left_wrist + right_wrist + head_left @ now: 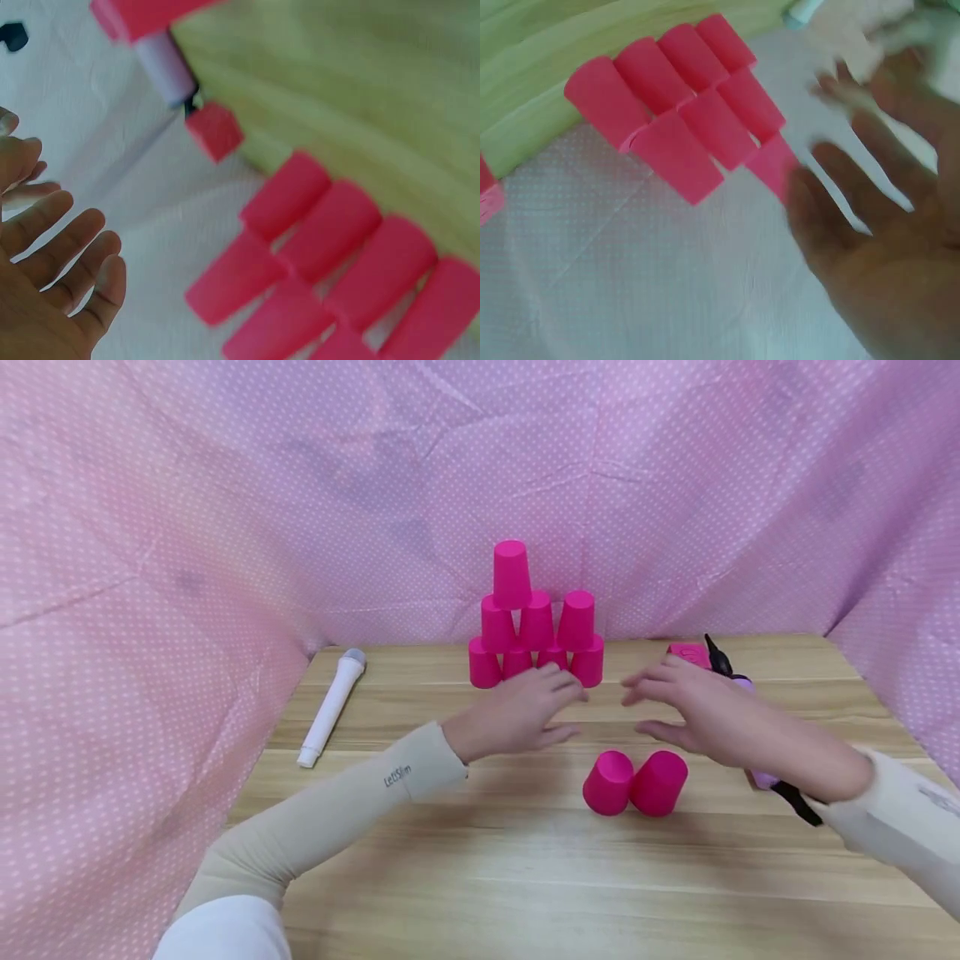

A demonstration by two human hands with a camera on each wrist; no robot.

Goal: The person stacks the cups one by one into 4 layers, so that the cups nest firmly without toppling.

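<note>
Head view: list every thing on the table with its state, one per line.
cup pyramid: standing, cups upside down, top row unfinished
two loose cups: upside down, touching, apart from the pyramid
microphone: lying flat
left hand: open, holding nothing
right hand: open, holding nothing

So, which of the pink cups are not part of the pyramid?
The two loose cups standing upside down side by side near the table's front, below the right hand. All the others are stacked in the pyramid at the back.
</note>
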